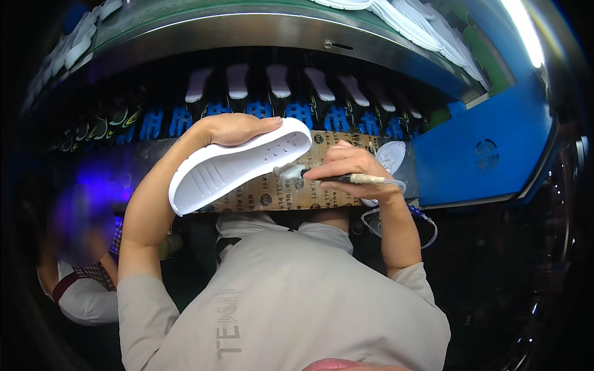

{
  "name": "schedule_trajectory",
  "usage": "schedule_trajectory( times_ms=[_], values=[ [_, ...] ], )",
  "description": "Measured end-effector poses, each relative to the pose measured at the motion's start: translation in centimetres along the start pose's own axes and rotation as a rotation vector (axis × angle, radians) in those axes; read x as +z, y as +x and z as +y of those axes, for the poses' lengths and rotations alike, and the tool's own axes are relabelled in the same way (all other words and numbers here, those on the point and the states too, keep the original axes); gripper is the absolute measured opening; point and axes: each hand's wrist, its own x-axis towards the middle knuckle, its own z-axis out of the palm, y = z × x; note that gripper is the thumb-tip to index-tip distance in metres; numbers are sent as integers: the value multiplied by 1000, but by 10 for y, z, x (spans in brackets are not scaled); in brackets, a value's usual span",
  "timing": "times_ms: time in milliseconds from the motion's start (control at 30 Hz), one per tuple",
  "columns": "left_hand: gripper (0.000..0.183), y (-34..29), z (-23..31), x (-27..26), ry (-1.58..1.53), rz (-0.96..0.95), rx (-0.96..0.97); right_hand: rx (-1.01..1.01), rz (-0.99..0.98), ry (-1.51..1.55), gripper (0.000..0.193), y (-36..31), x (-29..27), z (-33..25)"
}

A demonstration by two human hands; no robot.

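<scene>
A white shoe sole [232,167] is tilted in front of me, its hollow inner side turned toward me. My left hand [244,128] grips it by the far edge, thumb lying near the toe end. In my right hand [351,162] is a brush [328,177] with pale bristles and a dark handle wrapped in something light near its back end. The bristles are at the sole's near edge; whether they touch it I cannot tell. A thin clear tube runs from the handle past my wrist.
Brown printed sheeting [278,190] covers the bench. A white shoe part [391,157] lies beyond my right hand. Behind hang several pale soles [279,80] on blue holders. Above is a metal-edged conveyor [260,34] with white soles. A blue machine housing [479,148] stands right; another person [86,290] sits left.
</scene>
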Motion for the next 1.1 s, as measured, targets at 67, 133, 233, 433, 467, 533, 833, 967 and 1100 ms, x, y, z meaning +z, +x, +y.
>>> schedule_trajectory(
  times_ms=[67, 133, 233, 433, 467, 533, 833, 967, 1100],
  values=[
    [87, -6, -8, -4, -103, -13, 20, 18, 137, -150, 38, 3, -2, 2],
    [87, -6, -17, -5, -203, -35, 28, 3, 34, -191, 36, 1, -3, 3],
    [73, -16, -16, -11, -241, 107, 64, 30, 82, 114, 32, -4, -5, -4],
    [77, -37, 19, -179, -1088, 202, 725, 110, 331, 311, 31, -21, 9, 2],
    [74, -43, 22, -231, -1075, 327, 648, 132, 311, 316, 32, -23, 12, -1],
    [61, -34, 6, -312, -1039, 994, 466, 136, 276, 313, 31, -30, 15, -3],
    [70, -121, -144, -304, 524, 1458, -1177, 332, 313, 456, 28, -72, 44, -9],
    [66, -180, -263, -329, 586, 1536, -766, 203, 367, 462, 29, -64, 53, 7],
    [62, -184, -257, -267, -159, 1763, -142, 256, 524, 430, 28, -60, 59, 13]
  ],
)
